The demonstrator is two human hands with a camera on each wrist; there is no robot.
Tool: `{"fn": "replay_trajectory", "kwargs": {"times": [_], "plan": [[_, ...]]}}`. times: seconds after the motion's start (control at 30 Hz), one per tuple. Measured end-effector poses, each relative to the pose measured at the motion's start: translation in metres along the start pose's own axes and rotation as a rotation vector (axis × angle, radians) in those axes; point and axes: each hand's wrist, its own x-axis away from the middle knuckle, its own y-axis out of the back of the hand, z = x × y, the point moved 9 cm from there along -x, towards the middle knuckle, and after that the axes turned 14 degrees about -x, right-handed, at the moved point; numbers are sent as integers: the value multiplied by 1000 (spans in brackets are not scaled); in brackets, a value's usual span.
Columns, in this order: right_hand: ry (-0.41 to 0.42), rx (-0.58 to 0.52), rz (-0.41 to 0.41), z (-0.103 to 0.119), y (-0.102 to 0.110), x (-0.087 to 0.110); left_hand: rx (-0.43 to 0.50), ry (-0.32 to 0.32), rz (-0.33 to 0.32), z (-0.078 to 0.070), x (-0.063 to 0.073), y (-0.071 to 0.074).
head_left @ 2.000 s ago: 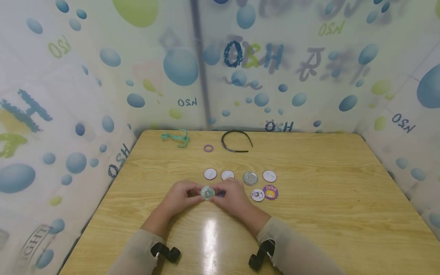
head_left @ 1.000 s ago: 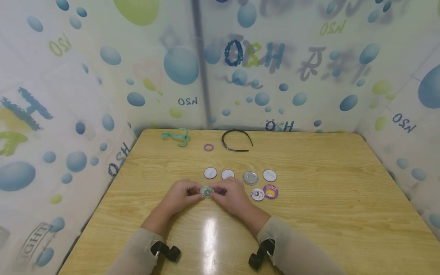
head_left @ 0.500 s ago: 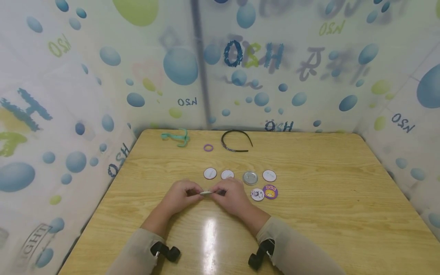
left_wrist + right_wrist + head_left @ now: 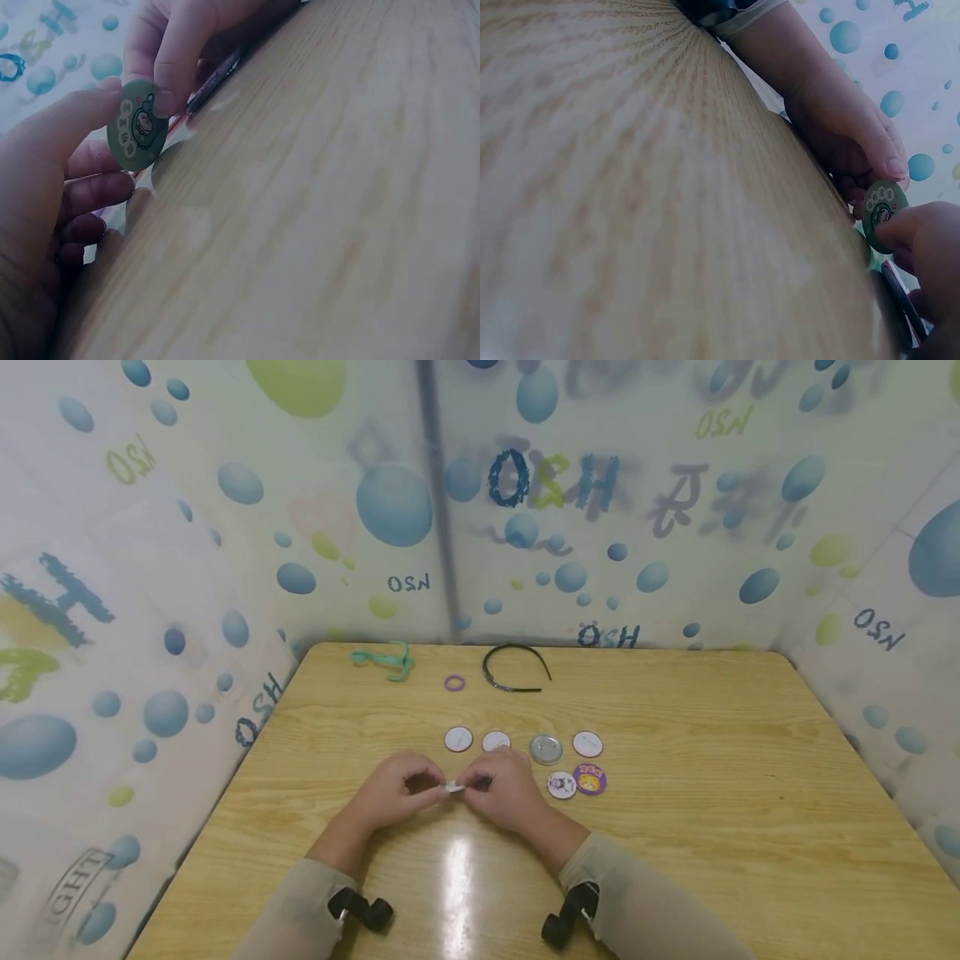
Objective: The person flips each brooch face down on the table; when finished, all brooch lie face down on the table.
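Between both hands, above the table, a small round green pin badge [image 4: 454, 787] is held tilted. From the head view only a pale, narrow side of it shows. In the left wrist view the green badge [image 4: 137, 126] turns its printed cartoon face to the camera. My left hand [image 4: 401, 789] pinches one edge, its thumb at the rim. The right hand [image 4: 506, 787] pinches the opposite edge, with the thumb [image 4: 900, 229] over the printed face. Just right of that hand lie a white cartoon badge [image 4: 562, 785] and a purple bear badge [image 4: 590, 779], both face up.
Behind the hands is a row of face-down badges: white-backed ones [image 4: 459, 739] and a silver-backed one [image 4: 546, 749]. Farther back on the wooden table [image 4: 712, 793] are a green plastic stand-like piece [image 4: 386, 660], a purple ring [image 4: 454, 682] and a black headband [image 4: 489, 672].
The green badge has turned in the fingers, from its printed face showing upward, through edge-on, to a pale side showing. Both hands stay nearly in place; the other things have not moved.
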Motion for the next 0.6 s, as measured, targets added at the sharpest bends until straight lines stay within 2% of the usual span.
{"fn": "replay_trajectory", "kwargs": {"times": [0.13,0.27,0.47,0.6], "plan": [[20,2,-1,2,0,1,14,-34,-10,-1,0,-1],[-5,8,18,-1,-3,3,13,-46,-20,-3,1,0],[-87,-3,74,-6,-5,3,29,-2,7,-1,2,0],[-97,11,96,-6,-6,2,27,20,26,0,2,-1]]}}
